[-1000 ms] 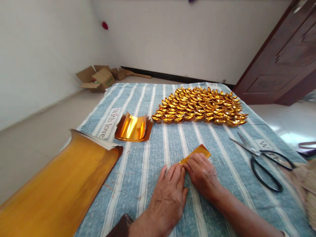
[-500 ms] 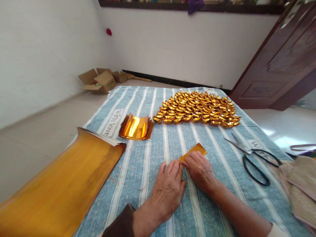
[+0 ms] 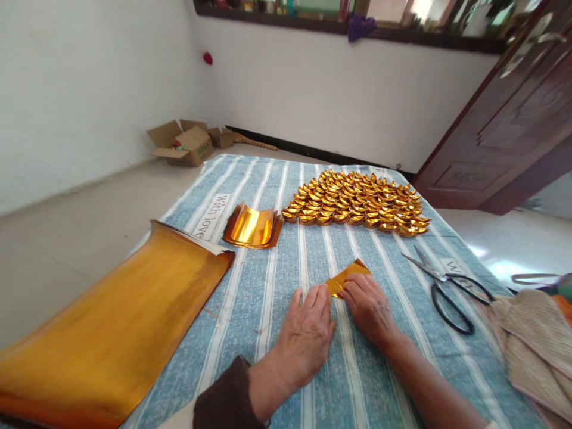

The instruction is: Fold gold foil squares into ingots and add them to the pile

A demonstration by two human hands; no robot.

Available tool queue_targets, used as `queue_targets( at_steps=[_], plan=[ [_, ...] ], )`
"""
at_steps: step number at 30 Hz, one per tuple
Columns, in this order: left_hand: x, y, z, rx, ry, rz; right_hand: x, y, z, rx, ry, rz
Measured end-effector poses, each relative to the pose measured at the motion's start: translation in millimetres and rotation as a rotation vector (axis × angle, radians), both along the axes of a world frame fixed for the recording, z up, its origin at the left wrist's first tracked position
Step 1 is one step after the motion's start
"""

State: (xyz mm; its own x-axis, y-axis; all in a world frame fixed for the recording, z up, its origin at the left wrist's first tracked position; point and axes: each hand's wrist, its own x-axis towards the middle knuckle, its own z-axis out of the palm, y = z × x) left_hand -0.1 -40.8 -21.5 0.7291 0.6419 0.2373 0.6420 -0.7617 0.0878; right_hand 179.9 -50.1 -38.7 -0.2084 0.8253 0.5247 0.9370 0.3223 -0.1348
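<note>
A small folded piece of gold foil paper (image 3: 345, 277) lies slantwise on the striped cloth. My left hand (image 3: 305, 333) has its fingers together, with the tips on the paper's left end. With curled fingers my right hand (image 3: 370, 308) grips the near edge of the same piece; its fingertips are partly hidden. Beyond the hands, a stack of small curled gold foil sheets (image 3: 251, 227) sits at the left. Many folded gold paper ingots (image 3: 357, 202) stand in close rows at the far right.
A large stack of gold paper sheets (image 3: 116, 322) covers the table's left side. Black-handled scissors (image 3: 442, 280) lie open at the right, near a beige cloth (image 3: 531, 339). A cardboard box (image 3: 190, 146) is on the floor beyond the table (image 3: 250, 179).
My right hand has shifted slightly right along the paper, and more of its gold surface shows between the hands. The view has tilted up slightly.
</note>
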Motion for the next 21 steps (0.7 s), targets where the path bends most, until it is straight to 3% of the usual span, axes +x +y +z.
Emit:
queue_targets(
  at_steps=[9,13,21],
  plan=[
    [3.9,-8.6,-7.2,0.124,0.063,0.057,-1.4,0.6,-2.5,0.027,0.021,0.021],
    [7.8,-16.6,-9.3,0.202,0.047,0.003,2.2,-0.2,-7.8,-0.011,0.005,0.02],
    [9.1,-21.3,-2.6,0.144,0.04,-0.003,2.3,-3.0,-5.2,-0.039,-0.025,0.021]
  ],
)
